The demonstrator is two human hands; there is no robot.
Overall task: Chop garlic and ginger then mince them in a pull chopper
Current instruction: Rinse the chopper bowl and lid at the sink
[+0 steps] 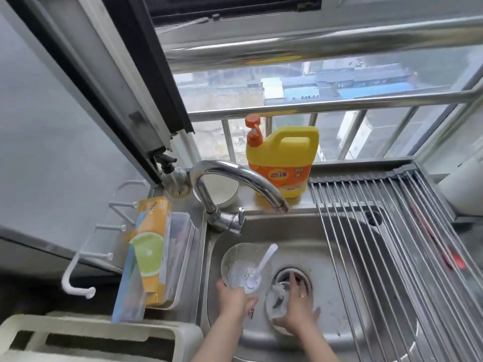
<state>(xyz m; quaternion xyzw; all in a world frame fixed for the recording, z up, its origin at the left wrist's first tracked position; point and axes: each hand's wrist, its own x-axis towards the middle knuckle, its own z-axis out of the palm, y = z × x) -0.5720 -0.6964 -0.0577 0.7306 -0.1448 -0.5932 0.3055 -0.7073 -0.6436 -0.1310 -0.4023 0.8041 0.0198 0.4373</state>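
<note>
Steel sink [339, 257], left hand [232, 301] gripping clear chopper bowl [245, 267], right hand [298, 309] spread (fingers open) on lid [274, 307].

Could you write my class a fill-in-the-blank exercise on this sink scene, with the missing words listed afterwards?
1. The left hand holds a clear bowl that has a white ____ in it.
2. The yellow detergent bottle has an ____ pump top.
3. The right hand rests beside the sink ____.
4. A metal roll-up ____ covers the sink's right side.

Missing words: spoon; orange; drain; rack
</note>
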